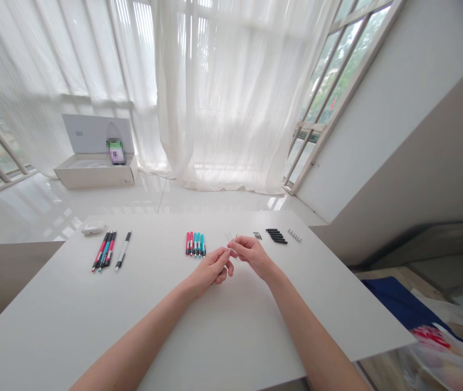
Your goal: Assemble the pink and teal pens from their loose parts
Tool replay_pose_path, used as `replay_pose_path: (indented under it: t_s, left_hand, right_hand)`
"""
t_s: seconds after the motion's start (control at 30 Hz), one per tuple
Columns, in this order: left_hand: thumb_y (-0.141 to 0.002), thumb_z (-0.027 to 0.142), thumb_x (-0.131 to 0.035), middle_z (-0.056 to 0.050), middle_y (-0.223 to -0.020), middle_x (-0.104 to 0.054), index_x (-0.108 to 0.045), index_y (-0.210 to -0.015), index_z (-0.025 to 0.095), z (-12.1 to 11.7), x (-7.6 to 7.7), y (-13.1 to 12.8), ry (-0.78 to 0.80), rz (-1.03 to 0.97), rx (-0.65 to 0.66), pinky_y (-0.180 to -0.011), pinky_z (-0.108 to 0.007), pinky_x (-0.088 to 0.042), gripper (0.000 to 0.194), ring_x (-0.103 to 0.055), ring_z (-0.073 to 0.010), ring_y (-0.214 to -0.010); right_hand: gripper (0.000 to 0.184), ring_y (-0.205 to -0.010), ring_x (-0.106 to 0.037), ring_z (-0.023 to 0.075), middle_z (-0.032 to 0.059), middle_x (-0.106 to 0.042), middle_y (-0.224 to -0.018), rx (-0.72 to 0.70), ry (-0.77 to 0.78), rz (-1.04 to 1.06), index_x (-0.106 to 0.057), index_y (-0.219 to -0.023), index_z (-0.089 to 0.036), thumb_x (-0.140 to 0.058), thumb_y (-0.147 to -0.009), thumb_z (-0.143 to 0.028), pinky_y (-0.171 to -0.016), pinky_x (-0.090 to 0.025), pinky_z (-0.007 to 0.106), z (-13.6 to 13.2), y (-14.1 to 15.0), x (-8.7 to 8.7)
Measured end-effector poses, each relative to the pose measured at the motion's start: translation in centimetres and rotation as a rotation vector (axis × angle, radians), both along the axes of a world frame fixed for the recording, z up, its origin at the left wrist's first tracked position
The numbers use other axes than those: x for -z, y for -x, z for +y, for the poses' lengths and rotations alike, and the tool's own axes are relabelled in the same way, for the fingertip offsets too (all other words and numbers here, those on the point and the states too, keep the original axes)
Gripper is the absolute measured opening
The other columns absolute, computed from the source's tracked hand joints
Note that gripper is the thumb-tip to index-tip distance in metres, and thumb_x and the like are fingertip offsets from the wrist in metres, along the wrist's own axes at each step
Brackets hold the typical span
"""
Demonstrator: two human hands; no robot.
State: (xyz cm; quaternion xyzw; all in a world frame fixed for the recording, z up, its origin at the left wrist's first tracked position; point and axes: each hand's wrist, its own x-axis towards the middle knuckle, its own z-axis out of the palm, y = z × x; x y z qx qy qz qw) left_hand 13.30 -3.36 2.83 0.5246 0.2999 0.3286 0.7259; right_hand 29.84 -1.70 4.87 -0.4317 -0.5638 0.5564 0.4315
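Sheer white curtains fill the window wall on my feed, and an open white box sits on the glossy floor beneath them. Nearer in, the white worktop carries everything. Along its far side lie a tight row of pink and teal pens, a second group of pens further left, a stack of small black parts, and a short silver strip.

The thin metal pins stand up in the air near the middle of the worktop, between the left hand and the right hand, which nearly touch. The right hand's fingers look pinched narrow on the pins; the left hand's fingers curl in close, but I can't tell whether they grip anything. I'd judge the pins light, stiff and slippery, so I'd take them low, in a tight pinch, rather than by their fine tips.
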Motion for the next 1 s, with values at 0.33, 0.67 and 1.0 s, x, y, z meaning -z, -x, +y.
replay_pose_path:
  t_s: [0.33,0.67,1.0]
  left_hand:
    - [-0.087,0.055,-0.048,0.005,-0.062,-0.049,-0.050,-0.098,0.020,0.19,0.13,0.06,0.046,-0.017,-0.025,-0.041,-0.018,-0.015,0.037,-0.022,-0.0028,-0.040]
    - [-0.084,0.052,-0.055,0.006,-0.063,-0.047,-0.048,-0.094,0.020,0.15,0.12,0.13,0.074,-0.030,-0.007,-0.041,-0.017,-0.013,0.034,-0.019,-0.0023,-0.041]
    - [-0.084,0.053,-0.054,0.005,-0.065,-0.050,-0.048,-0.091,0.019,0.29,0.19,0.29,0.135,-0.098,-0.026,-0.039,-0.016,-0.014,0.035,-0.019,-0.0013,-0.040]
  right_hand:
    - [0.030,-0.051,-0.037,0.0097,-0.0010,-0.057,-0.057,0.032,-0.082,-0.110,-0.063,-0.062,-0.019,-0.068,-0.071,-0.047,-0.047,-0.029,0.024,0.14,0.00,0.05]
    - [0.029,-0.056,-0.046,0.0121,0.0010,-0.061,-0.060,0.040,-0.137,-0.132,-0.064,-0.059,-0.019,-0.069,-0.071,-0.045,-0.052,-0.035,0.026,0.19,-0.08,0.04]
    - [0.031,-0.049,-0.037,0.0087,-0.0016,-0.056,-0.056,0.041,-0.079,-0.101,-0.061,-0.059,-0.019,-0.068,-0.071,-0.047,-0.048,-0.031,0.024,-0.11,0.02,-0.14]
